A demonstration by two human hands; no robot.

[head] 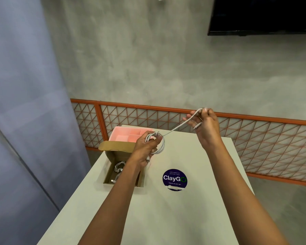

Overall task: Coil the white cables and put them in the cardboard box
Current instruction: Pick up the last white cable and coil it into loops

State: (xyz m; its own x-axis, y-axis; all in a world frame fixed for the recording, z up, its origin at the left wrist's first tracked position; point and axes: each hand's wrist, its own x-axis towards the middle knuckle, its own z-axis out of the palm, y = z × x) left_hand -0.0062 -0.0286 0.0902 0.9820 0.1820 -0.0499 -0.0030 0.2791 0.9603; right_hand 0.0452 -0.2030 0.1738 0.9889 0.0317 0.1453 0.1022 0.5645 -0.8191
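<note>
White table: both hands pull taut a half-coiled white cable.

Only the person's two arms show. The left forearm and the right forearm are bare along all of their visible length, from the wrists back to where the lower edge of the picture cuts them off near the elbows. Both are slim and smooth, narrowing toward the wrists. The left hand and the right hand are bare as well, with slender fingers. Finer detail of the nails is too small to tell.
</note>
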